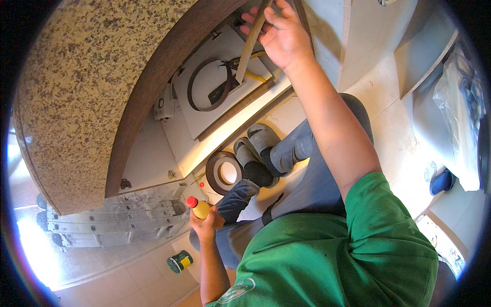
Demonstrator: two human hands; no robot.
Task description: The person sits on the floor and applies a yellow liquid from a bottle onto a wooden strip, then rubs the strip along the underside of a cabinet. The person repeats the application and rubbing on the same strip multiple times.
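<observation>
In my left hand point(205, 222), at the lower left, is a yellow bottle point(201, 210) with a red cap. My right hand point(282, 36) is raised at the top of the view, with a long, thin brown strip point(250, 44) lying between its thumb and its spread fingers, loosely held. The strip's upper end is out of view; its lower end reaches a white board point(191, 115) inside the cabinet. On that board lie a dark looped strip point(190, 90), a flat black piece point(219, 93) and a tool with yellow handles point(255, 76).
A speckled countertop point(84, 84) with a curved dark wooden edge point(142, 82) overhangs the cabinet. A roll of brown banding point(212, 174) stands by my feet. A green can point(180, 262) and an aluminium ladder point(111, 224) are on the left, plastic-wrapped material point(454, 115) on the right.
</observation>
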